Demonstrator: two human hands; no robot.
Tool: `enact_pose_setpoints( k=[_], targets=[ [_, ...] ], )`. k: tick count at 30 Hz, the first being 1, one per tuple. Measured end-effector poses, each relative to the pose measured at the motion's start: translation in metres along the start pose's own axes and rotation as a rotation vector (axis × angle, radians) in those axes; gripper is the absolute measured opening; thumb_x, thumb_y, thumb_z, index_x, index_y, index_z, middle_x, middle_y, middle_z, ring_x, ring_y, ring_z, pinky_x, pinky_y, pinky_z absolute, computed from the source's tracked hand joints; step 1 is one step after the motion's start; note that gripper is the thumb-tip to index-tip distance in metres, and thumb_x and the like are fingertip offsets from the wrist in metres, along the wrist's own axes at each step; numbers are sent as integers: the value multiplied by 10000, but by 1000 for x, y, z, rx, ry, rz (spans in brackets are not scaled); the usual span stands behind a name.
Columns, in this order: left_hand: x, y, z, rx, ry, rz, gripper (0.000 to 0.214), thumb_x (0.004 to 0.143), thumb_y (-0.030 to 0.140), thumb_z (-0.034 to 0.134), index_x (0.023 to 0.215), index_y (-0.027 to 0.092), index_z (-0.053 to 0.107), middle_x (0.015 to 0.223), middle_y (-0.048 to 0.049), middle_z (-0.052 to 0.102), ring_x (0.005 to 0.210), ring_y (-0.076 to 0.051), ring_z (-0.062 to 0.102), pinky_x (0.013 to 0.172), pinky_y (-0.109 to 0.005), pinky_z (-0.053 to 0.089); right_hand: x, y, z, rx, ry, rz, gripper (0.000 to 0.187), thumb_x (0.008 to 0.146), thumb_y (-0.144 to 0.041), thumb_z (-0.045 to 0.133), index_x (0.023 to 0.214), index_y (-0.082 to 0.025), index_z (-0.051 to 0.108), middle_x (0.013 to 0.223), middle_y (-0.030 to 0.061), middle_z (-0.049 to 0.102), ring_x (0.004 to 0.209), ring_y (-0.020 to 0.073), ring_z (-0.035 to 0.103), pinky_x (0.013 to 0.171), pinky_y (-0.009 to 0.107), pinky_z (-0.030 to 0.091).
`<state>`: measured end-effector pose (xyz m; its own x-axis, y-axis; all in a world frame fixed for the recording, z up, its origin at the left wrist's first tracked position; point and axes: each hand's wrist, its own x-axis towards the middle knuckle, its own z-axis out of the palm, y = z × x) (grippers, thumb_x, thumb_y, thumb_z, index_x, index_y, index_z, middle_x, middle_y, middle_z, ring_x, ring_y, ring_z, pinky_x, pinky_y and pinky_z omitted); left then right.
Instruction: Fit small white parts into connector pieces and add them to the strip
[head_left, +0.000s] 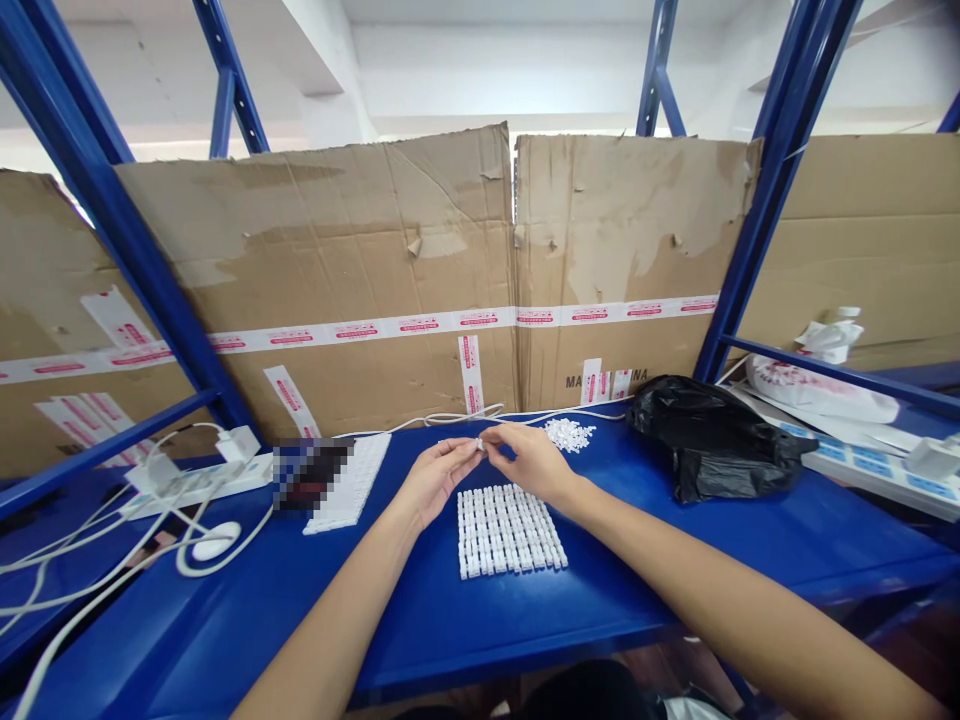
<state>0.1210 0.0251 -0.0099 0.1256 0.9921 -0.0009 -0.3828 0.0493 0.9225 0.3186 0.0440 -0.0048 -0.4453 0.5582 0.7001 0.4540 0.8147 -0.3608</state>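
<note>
My left hand (437, 482) and my right hand (529, 463) meet above the blue shelf top (420, 640), their fingertips pinching a small white plastic piece (479, 444). Below my hands lies a grid of white plastic connector blocks (510, 532). A small heap of loose white pieces (568, 434) sits just beyond my right hand. Left of my left hand is a long white ribbed strip (352, 482), partly covered by a pixelated, unreadable dark object (311, 475).
A black plastic bag (712, 438) lies to the right, beyond it a white power strip (870, 460). Another power strip (196, 485), tangled white cables and a white mouse (216, 541) are at left. Taped cardboard (360, 290) and blue rack uprights (112, 220) stand behind.
</note>
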Motion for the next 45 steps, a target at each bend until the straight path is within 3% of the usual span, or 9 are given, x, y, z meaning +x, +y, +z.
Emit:
enact_pose_setpoints(
  k=[7, 12, 16, 20, 23, 27, 31, 41, 45],
  targets=[
    [0, 4, -3, 29, -10, -60, 87, 801, 149, 810, 877, 147, 767, 984, -86, 796, 998, -191, 751, 1049, -303, 552, 3, -6, 5, -63, 46, 39, 120, 949, -172, 551, 999, -215, 651, 972, 37, 753, 900, 163, 698, 849, 272, 521],
    [-5, 2, 1, 116, -55, -77, 210, 762, 216, 866, 921, 138, 753, 973, -117, 797, 998, -221, 758, 1030, -350, 556, 10, 20, -10, -216, 59, 205, 135, 933, -160, 578, 1035, -209, 652, 993, 43, 758, 923, 177, 707, 854, 265, 505],
    [-7, 1, 5, 414, 6, 171, 289, 740, 273, 873, 965, 163, 729, 1004, -97, 789, 1001, -231, 750, 1000, -398, 563, 5, 55, -35, -585, -60, 395, 127, 946, -201, 581, 1000, -190, 696, 963, 102, 743, 885, 221, 687, 790, 290, 466],
    [-6, 0, 7, 672, 62, 414, 221, 800, 273, 785, 989, 189, 709, 1012, -72, 775, 977, -217, 744, 887, -364, 598, -3, 73, -48, -758, -137, 414, 175, 961, -196, 554, 951, -173, 727, 915, 144, 741, 1049, 286, 630, 881, 332, 433],
    [-8, -1, 9, 817, 85, 516, 197, 833, 250, 739, 1021, 202, 709, 1033, -62, 765, 906, -198, 746, 792, -328, 610, -2, 64, -43, -679, -110, 401, 245, 1005, -260, 522, 903, -174, 727, 876, 134, 747, 1029, 286, 626, 857, 328, 425],
    [-12, -1, 11, 965, 69, 650, 154, 867, 203, 695, 1020, 215, 707, 1041, -44, 758, 867, -185, 739, 750, -309, 606, 3, 31, -21, -281, -149, 307, 354, 1052, -330, 461, 876, -182, 730, 819, 69, 749, 788, 197, 659, 718, 278, 419],
    [-13, -2, 11, 1060, 19, 763, 160, 885, 172, 670, 1031, 226, 701, 1036, -29, 760, 870, -181, 736, 787, -321, 606, 2, 4, 1, -33, -129, 201, 265, 997, -249, 520, 858, -181, 734, 786, 22, 746, 689, 150, 644, 648, 250, 393],
    [-12, -4, 9, 1153, 45, 832, 154, 868, 163, 686, 1007, 227, 698, 983, -19, 777, 843, -192, 734, 820, -355, 595, 4, -5, 1, -12, -130, 275, 152, 871, -188, 617, 759, -173, 720, 677, -7, 710, 608, 118, 617, 596, 226, 367],
    [-13, -1, 12, 1117, 59, 832, 143, 869, 201, 694, 1009, 227, 705, 999, -28, 782, 837, -195, 745, 807, -344, 602, 7, 2, -1, -128, -145, 303, 173, 862, -183, 607, 717, -181, 702, 666, 3, 704, 602, 121, 604, 585, 231, 348]
  ],
)
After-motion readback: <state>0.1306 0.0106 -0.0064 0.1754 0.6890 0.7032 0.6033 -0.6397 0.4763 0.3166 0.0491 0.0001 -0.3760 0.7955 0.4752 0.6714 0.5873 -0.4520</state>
